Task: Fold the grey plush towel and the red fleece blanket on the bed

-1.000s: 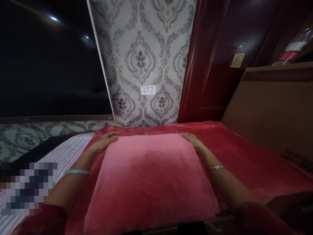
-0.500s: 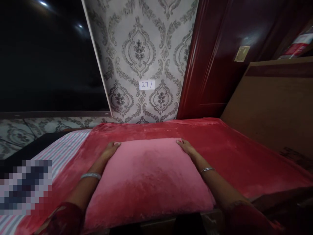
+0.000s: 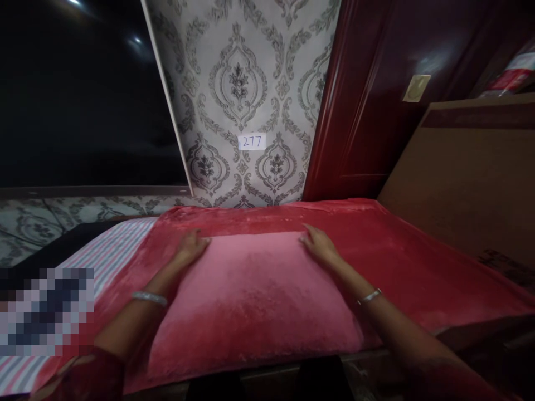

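A pink plush cloth [image 3: 251, 278] with a red-shaded middle lies spread flat on a red plush blanket [image 3: 401, 278]. Its near edge reaches the front of the covered surface. At the cloth's far left corner, my left hand [image 3: 191, 246] lies with thumb and fingers apart, the thumb on the pink edge. My right hand [image 3: 320, 245] rests at the far right corner, its fingers spread over the red blanket and its thumb by the cloth's edge. Both hands look open, with no fabric pinched in them.
A striped cloth [image 3: 121, 239] shows at the left beneath the blanket. Behind it a large dark screen [image 3: 83, 100] stands against the patterned wall [image 3: 238, 72]. A cardboard box [image 3: 468, 178] borders the right side, beside a dark red door panel [image 3: 359, 111].
My hands have loosened from the cloth's far corners, and their fingers have spread. The cloth lies in nearly the same place, now flatter along its sides. The view has shifted slightly.
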### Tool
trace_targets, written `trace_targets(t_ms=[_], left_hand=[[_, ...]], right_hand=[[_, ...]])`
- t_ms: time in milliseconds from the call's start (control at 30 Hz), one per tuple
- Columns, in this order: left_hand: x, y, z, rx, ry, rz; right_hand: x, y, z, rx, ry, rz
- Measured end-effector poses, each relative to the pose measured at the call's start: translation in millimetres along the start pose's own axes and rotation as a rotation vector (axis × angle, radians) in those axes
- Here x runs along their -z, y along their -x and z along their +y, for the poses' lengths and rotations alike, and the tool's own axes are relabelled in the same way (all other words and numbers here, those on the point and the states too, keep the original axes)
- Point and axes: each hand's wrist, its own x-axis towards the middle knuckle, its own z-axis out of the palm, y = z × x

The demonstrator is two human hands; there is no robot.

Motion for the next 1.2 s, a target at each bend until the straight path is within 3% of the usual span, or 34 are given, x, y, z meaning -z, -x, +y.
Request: trace_targets(t_ms=[100,167,200,267,433,533,700,967,1067,1200], left_hand=[[-15.2,19.2,25.7,-0.437,-0.156,-0.243],[-29.3,31.8,38.9,-0.662,-0.314,-0.450],[-36.4,36.5,42.2,-0.700,-0.387,-0.508],[-49.0,41.6,40.7,-0.696,-0.495,-0.530],[-69.8,40.1,9.2,-0.695,-0.526,-0.420],[-77.1,38.9,-4.2,-0.734,-0.521,-0.387],[-81.4,38.3,-6.9,-0.726,-0.546,-0.399],[-76.4,41.7,3.5,-0.717,-0.566,-0.389],[-63.6,37.6,7.9,-0.688,-0.623,-0.381],[-38.4,23.1,2.4,-0.522,-0.691,-0.340]], right_hand=[[-16.6,15.1,-34.2,0.409,0.298,-0.134],[-31.1,22.5,-51.9,0.546,0.440,-0.269],[-37.3,24.5,-57.1,0.558,0.484,-0.319],[-46.4,25.0,-59.4,0.542,0.541,-0.365],[-57.1,20.8,-38.8,0.540,0.523,-0.346],[-62.3,21.6,-29.1,0.533,0.514,-0.327],[-67.2,21.9,-25.2,0.531,0.519,-0.314],[-64.5,21.5,-27.0,0.552,0.542,-0.309],[-55.7,15.1,-23.5,0.538,0.575,-0.311],[-40.0,3.1,-11.6,0.419,0.640,-0.264]])
